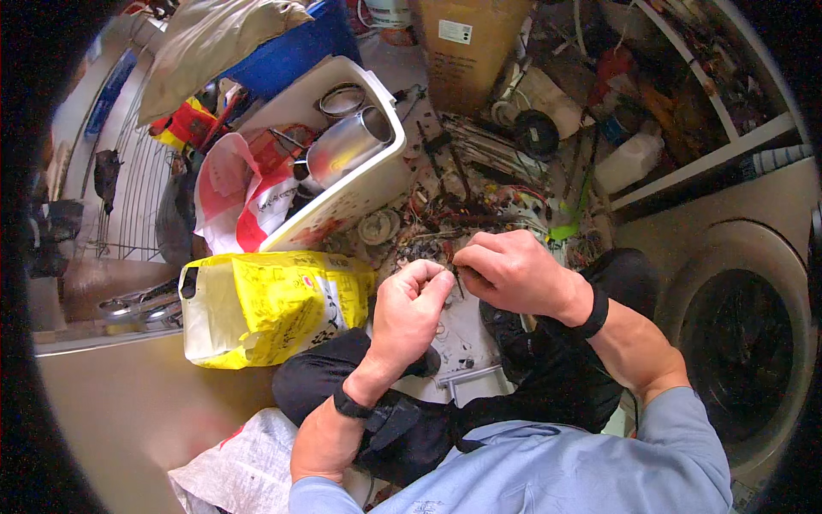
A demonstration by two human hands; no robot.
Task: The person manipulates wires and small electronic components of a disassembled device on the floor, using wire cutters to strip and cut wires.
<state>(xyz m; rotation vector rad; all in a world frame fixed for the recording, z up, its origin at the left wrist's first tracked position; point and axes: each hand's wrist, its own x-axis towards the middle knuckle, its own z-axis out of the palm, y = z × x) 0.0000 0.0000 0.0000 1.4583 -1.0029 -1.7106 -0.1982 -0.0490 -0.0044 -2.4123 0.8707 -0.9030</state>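
Observation:
My left hand (407, 313) is closed, its thumb and forefinger pinched together. Just to its right, my right hand (521, 272) is closed too, fingertips pressed together and almost meeting the left ones. Whatever lies between the fingertips is too small to name. A thin dark strand shows below the right fingertips, and I cannot tell whether it is held. Beneath and beyond both hands, small scraps, wires and parts (454, 206) are spread in a heap on the floor. An open yellow bag (295, 300) stands left of my left hand.
A white bin (381, 176) holds metal vessels (351, 147) and a red-and-white bag (231, 193). Behind it is a blue container (295, 51). A cardboard box (471, 64) stands at the back. On the right are a shelf (702, 163) and a round-doored washing machine (736, 334).

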